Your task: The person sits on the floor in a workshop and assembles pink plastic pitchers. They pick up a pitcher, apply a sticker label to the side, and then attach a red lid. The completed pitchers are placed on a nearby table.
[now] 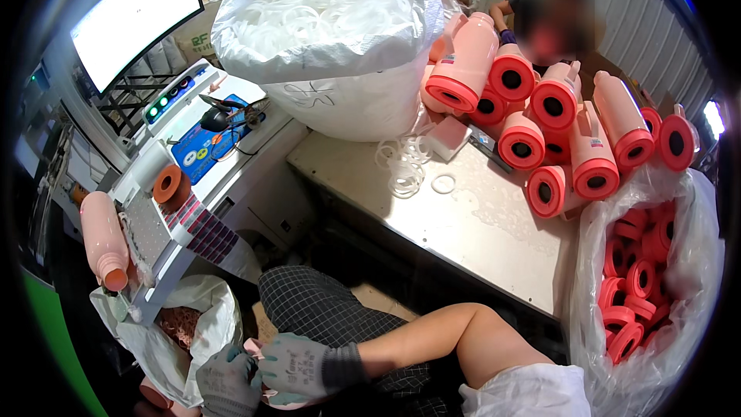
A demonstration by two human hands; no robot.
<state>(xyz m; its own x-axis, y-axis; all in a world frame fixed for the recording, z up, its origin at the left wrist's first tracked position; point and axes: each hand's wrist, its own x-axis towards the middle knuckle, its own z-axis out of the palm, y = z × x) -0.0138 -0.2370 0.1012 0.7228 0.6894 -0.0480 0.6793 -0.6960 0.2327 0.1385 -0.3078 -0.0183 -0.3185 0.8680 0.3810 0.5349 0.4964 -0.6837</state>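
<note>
Low in the view, above my checked trousers (305, 305), both gloved hands are close together around a pink plastic piece (253, 347). It is mostly hidden, so its full shape cannot be made out. My right hand (297, 367), in a grey glove, reaches in from the right with its fingers curled over the piece. On the left side of it is my left hand (228, 382), also grey-gloved and closed against the piece. Just left of them stands a white sack (224, 313) with pink shavings (180, 324) inside.
Pink jugs (593, 156) with red bases lie stacked at the table's far right. A plastic-lined bin (590, 301) holds red rings. White rings (405, 177) lie on the white table (494, 247) before a big sack (347, 100). A pink bottle (104, 235) is left; a person (505, 11) sits behind.
</note>
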